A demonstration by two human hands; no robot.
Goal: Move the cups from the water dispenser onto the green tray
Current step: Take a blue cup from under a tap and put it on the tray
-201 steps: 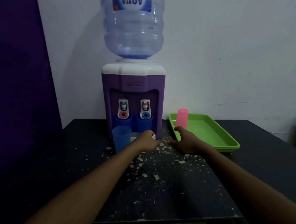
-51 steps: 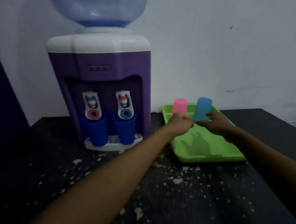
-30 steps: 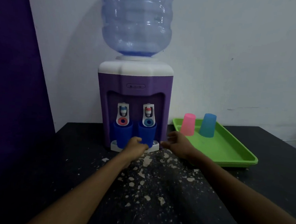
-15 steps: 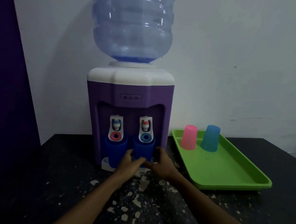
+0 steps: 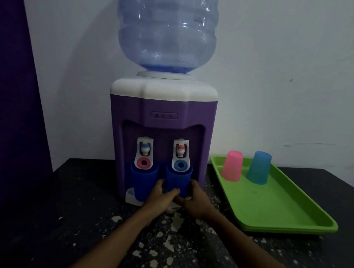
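Observation:
A purple and white water dispenser (image 5: 163,110) stands at the back of the black table. Two dark blue cups sit upright under its taps: the left cup (image 5: 143,180) under the red-ringed tap, the right cup (image 5: 177,180) under the blue-ringed tap. My left hand (image 5: 161,197) and my right hand (image 5: 196,199) wrap the lower part of the right cup from both sides. To the right lies the green tray (image 5: 281,210). A pink cup (image 5: 232,165) and a light blue cup (image 5: 259,167) stand upside down at the tray's far end.
A large clear water bottle (image 5: 168,29) tops the dispenser. A white wall runs behind, and a purple panel (image 5: 10,103) stands at the left. The black table (image 5: 63,220) is speckled with pale flakes in front of the dispenser.
Both hands have closed further around the right dark blue cup under the blue-ringed tap. The view has drawn closer to the dispenser. The cups on the tray have not moved.

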